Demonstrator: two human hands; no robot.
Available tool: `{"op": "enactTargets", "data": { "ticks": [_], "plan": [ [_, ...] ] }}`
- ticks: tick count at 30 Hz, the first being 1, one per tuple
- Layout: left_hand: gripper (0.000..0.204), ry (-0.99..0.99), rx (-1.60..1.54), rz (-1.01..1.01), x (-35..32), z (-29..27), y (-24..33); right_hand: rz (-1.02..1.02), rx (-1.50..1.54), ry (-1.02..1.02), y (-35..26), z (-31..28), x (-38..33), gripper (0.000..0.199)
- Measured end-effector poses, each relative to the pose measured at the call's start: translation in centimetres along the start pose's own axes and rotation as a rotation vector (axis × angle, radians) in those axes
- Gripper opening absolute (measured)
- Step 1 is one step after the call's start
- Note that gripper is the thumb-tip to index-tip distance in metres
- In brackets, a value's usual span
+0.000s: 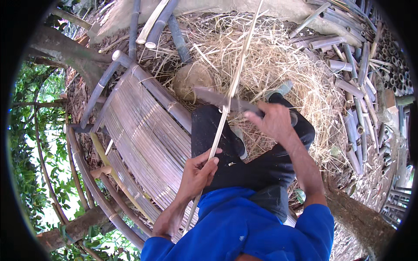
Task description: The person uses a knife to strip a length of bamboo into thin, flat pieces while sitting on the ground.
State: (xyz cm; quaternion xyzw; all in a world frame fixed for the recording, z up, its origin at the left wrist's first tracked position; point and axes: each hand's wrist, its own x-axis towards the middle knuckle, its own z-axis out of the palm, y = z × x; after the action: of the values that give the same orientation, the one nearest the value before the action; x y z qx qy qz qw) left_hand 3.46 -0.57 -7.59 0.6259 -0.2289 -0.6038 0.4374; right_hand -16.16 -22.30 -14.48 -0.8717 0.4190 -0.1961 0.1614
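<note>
Left hand grips bamboo strip; raised right hand holds knife.

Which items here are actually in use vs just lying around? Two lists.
In use:
- long bamboo strip, gripped by the left hand
- big knife, held in the right hand, its blade across the strip

Lying about:
- woven bamboo bench beside the person
- heap of bamboo shavings
- cut bamboo tubes on the right
- bamboo poles at top
</note>
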Motion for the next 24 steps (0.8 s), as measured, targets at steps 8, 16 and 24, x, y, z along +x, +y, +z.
{"op": "enactTargets", "data": {
  "ticks": [8, 16, 24],
  "plan": [
    [0.032, -0.032, 0.03, -0.14, -3.7, -1.2, -1.8, 0.492, 0.128, 0.148, 10.3, -2.5, 2.0, 0.069],
    [0.034, -0.049, 0.136, 0.007, 2.6, 0.8, 0.9, 0.014, 0.216, -0.132, -4.8, 0.8, -5.4, 0.058],
    [0.032, 0.032, 0.037, 0.019, 1.6, 1.3, 1.1, -0.022, 0.192, -0.097, -2.5, 0.2, -3.0, 0.059]
  ]
}}
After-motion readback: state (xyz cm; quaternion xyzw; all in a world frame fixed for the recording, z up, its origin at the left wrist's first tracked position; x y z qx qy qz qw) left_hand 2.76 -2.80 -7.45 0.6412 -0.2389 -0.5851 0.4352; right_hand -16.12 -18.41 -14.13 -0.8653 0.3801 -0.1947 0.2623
